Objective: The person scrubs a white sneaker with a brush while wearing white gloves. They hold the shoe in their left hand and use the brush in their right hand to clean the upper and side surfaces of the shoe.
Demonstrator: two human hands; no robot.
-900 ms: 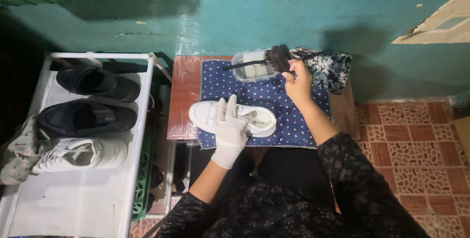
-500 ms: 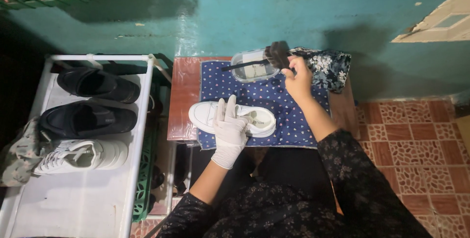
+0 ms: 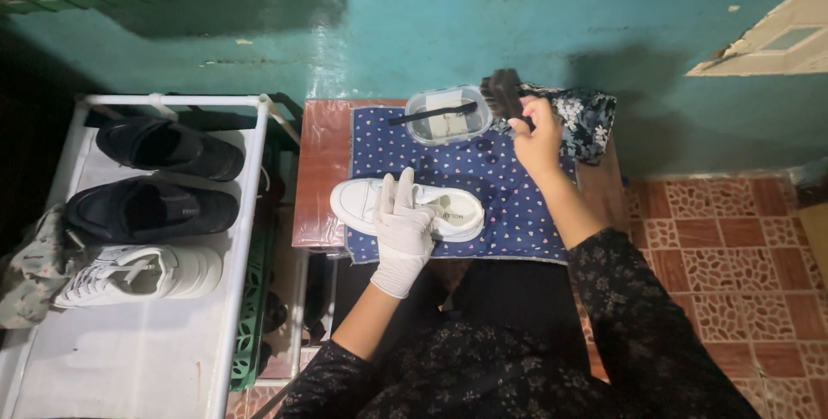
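A white sneaker (image 3: 358,202) lies on its side on a blue dotted cloth (image 3: 492,186) covering a small brown table (image 3: 317,173). My left hand (image 3: 402,222), in a white glove, rests flat on the sneaker with fingers spread. My right hand (image 3: 536,133) grips a dark shoe brush (image 3: 502,93) at the table's far edge, beside a clear plastic container (image 3: 448,115) with a thin black brush laid across it.
A floral cloth (image 3: 588,117) lies at the table's far right corner. A white shoe rack (image 3: 138,350) to the left holds two black shoes (image 3: 168,147) and a white sneaker (image 3: 142,272). Teal wall stands behind; red tiled floor (image 3: 733,255) is at right.
My right hand with the brush has shifted slightly along the table's far edge near the container. The left hand stays on the sneaker.
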